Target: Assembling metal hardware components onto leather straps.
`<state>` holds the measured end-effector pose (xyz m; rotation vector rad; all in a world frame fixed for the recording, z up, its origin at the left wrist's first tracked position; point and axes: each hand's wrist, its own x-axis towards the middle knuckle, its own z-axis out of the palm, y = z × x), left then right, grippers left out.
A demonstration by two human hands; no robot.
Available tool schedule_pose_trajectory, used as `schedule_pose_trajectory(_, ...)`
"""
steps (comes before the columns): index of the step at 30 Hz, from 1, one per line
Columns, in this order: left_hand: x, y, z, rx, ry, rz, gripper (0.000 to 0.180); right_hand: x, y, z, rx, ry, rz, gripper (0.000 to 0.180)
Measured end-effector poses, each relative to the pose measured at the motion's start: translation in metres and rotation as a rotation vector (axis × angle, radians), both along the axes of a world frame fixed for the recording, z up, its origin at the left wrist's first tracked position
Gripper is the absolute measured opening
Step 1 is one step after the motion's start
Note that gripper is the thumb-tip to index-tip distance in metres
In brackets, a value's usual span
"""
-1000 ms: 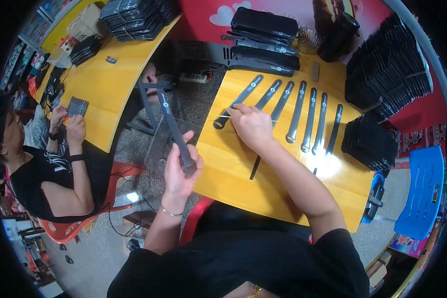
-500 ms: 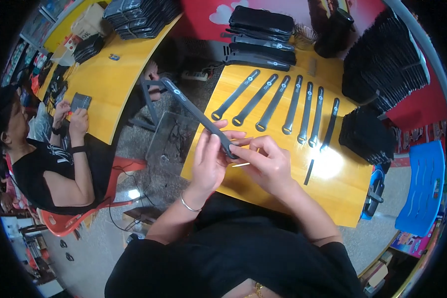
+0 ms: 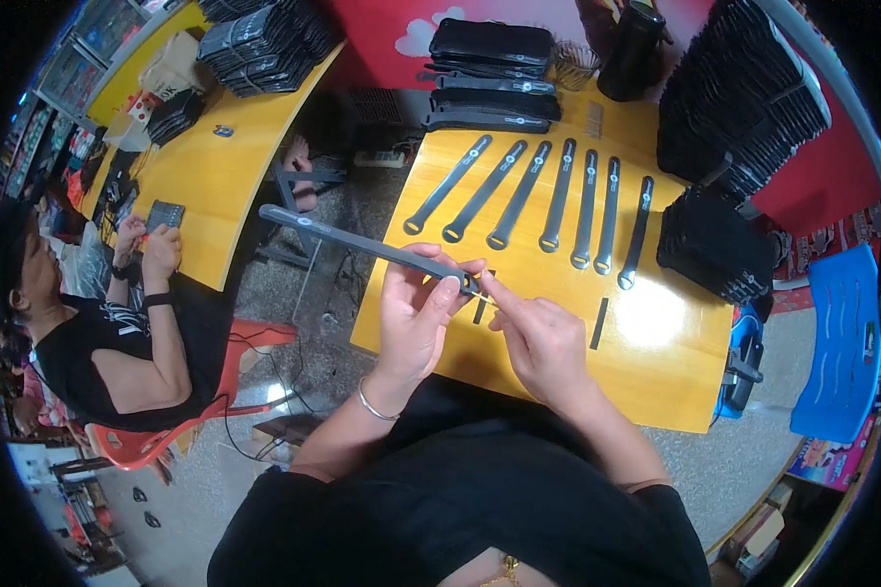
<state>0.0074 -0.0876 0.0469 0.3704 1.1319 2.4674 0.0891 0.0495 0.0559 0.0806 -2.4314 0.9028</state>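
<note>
My left hand (image 3: 413,318) grips a long dark strap (image 3: 347,242) near its slotted end, thumb on top. The strap's other end, rounded with a pale print, points to the far left. Close against the slotted end, my right hand (image 3: 546,347) pinches a thin pale stick (image 3: 484,296), its index fingertip by the slot. Several matching straps (image 3: 558,201) lie fanned in a row on the yellow table (image 3: 431,386). A short black strip (image 3: 600,323) lies right of my right hand. Another black strip (image 3: 480,311) shows partly between my hands.
Stacks of black flat goods (image 3: 489,73) stand at the table's back, with taller stacks (image 3: 744,98) on the right. A black tumbler (image 3: 629,54) is behind. On the left, a person (image 3: 117,333) works at another yellow table (image 3: 215,166). A blue chair (image 3: 837,342) stands right.
The strap has swung to a flatter angle, its far end moving left and down. My right hand has shifted slightly, with its index finger now straighter at the slotted end. The view has shifted slightly.
</note>
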Motion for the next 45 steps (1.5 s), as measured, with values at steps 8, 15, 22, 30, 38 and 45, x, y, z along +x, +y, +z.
schedule_pose_trajectory(8,0.003,0.003,0.000,0.000,0.035,0.035,0.033,0.005,-0.001,0.007,0.126,0.021,-0.049,0.049)
schedule_pose_trajectory(15,0.006,0.006,0.002,-0.042,0.037,0.057,0.030,0.008,-0.001,0.008,0.246,0.021,-0.101,0.048)
schedule_pose_trajectory(22,0.007,0.009,-0.004,-0.009,0.017,0.097,0.030,0.003,-0.004,0.003,0.206,0.022,-0.157,0.036)
schedule_pose_trajectory(30,0.003,0.017,-0.007,-0.014,-0.089,0.097,0.029,-0.007,-0.004,-0.001,0.023,0.004,-0.177,0.009)
schedule_pose_trajectory(38,0.001,0.018,-0.014,-0.029,-0.161,0.115,0.024,-0.010,-0.001,-0.015,-0.058,0.001,-0.170,0.013)
schedule_pose_trajectory(45,0.001,0.015,-0.017,-0.029,-0.190,0.135,0.026,-0.010,-0.004,-0.011,-0.419,-0.130,-0.106,0.012)
